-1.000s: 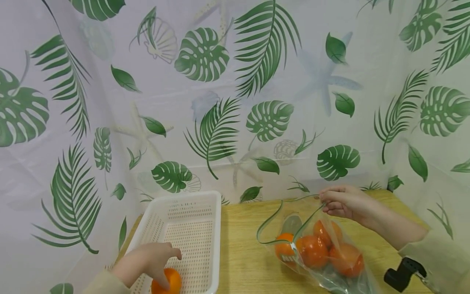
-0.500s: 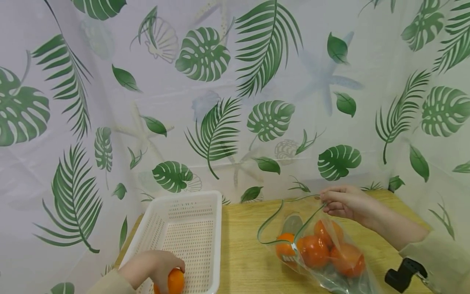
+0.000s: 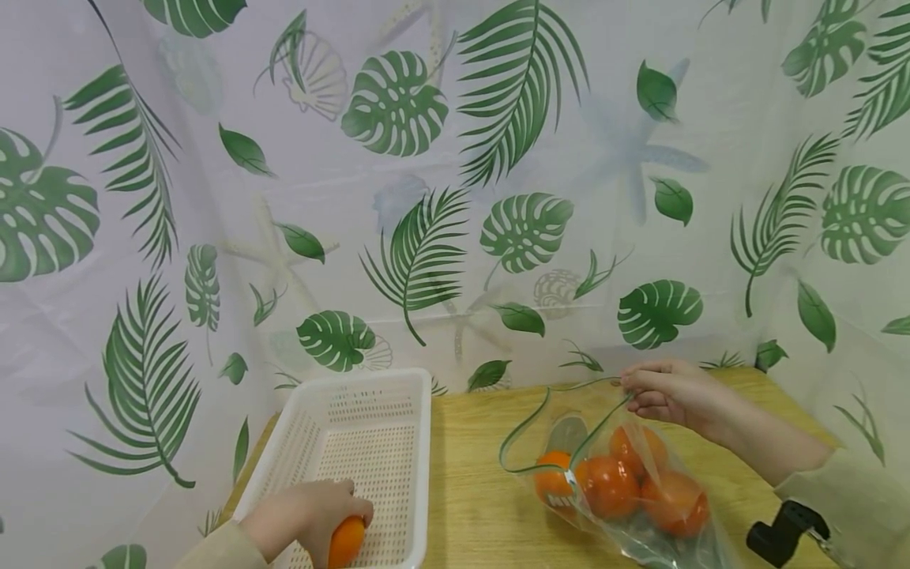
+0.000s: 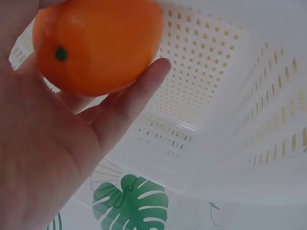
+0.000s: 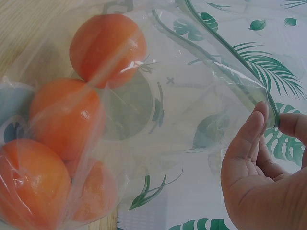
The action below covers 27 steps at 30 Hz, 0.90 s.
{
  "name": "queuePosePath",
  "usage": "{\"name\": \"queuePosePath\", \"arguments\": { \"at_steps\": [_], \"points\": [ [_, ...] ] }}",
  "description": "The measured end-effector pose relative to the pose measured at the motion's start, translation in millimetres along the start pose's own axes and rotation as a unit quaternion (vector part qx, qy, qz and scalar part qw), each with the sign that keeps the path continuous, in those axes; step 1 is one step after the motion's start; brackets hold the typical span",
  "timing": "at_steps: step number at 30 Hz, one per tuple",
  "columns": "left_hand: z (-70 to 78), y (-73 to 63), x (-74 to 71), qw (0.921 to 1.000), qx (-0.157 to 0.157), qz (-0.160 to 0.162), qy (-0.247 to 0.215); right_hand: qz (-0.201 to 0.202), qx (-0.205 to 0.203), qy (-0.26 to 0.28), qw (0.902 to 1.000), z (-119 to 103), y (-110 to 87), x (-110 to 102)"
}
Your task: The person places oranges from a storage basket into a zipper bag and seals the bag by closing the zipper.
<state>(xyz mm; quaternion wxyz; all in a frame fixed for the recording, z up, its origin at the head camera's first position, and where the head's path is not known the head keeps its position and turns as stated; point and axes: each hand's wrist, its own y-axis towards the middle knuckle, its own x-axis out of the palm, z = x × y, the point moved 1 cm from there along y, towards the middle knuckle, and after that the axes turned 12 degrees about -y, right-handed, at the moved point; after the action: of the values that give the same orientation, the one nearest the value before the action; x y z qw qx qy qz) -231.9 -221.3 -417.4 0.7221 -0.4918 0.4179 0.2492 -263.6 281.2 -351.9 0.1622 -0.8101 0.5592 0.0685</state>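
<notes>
Inside the white basket in the head view, my left hand holds an orange with its fingers curled round it. A small green stem spot marks that orange in the left wrist view, where thumb and fingers lie along its sides. Whether the fruit is off the basket floor I cannot tell. At the right, my right hand pinches the green-edged rim of a clear zip bag between thumb and fingertips. The bag's mouth gapes toward the left, and several oranges lie inside it.
The slotted white basket stands on the left of the wooden table. Leaf-print sheeting rises behind the table and along both sides. A black device is strapped at the right sleeve.
My left fingers have closed round the orange and moved a little to the right with it in the basket. The right hand and the bag stay nearly still.
</notes>
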Motion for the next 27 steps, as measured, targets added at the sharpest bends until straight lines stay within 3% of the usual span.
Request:
{"name": "queuePosePath", "arguments": {
  "at_steps": [12, 19, 27],
  "points": [
    [-0.3, -0.9, -6.7, 0.997, 0.041, 0.063, 0.016, -0.001, -0.002, 0.001, 1.0, 1, 0.4, -1],
    [-1.1, 0.5, -10.0, 0.9965, 0.028, 0.078, 0.014, -0.002, 0.001, -0.001, 1.0, 1, -0.3, -1],
    [0.1, 0.2, -20.5, 0.9931, 0.043, 0.109, 0.009, 0.001, 0.002, -0.004, 1.0, 1, -1.0, 0]
  ]
}}
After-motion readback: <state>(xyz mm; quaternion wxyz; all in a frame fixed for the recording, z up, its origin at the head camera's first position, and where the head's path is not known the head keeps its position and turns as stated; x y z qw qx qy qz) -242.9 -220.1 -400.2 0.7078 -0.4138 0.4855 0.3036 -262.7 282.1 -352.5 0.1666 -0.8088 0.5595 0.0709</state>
